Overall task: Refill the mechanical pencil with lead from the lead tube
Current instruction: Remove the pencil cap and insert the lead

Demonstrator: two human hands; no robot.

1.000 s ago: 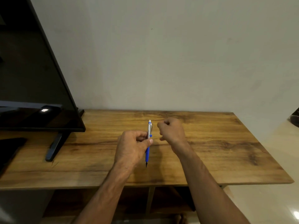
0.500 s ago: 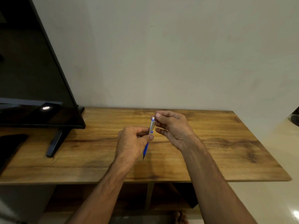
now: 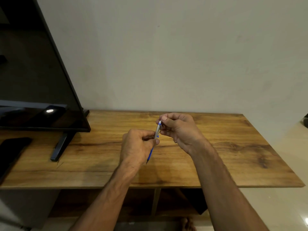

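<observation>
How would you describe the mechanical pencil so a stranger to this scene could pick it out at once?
Above the middle of the wooden table, right of the dark TV, two hands meet. The mechanical pencil stands nearly upright between them: the left hand grips its barrel, the right hand pinches its white top. Nothing else there is slim, silver above and blue below.

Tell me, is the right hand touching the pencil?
Touching. The head view shows the right hand pinching the white top end of the pencil between its fingertips, with no gap, while the left hand grips the pencil's middle.
</observation>
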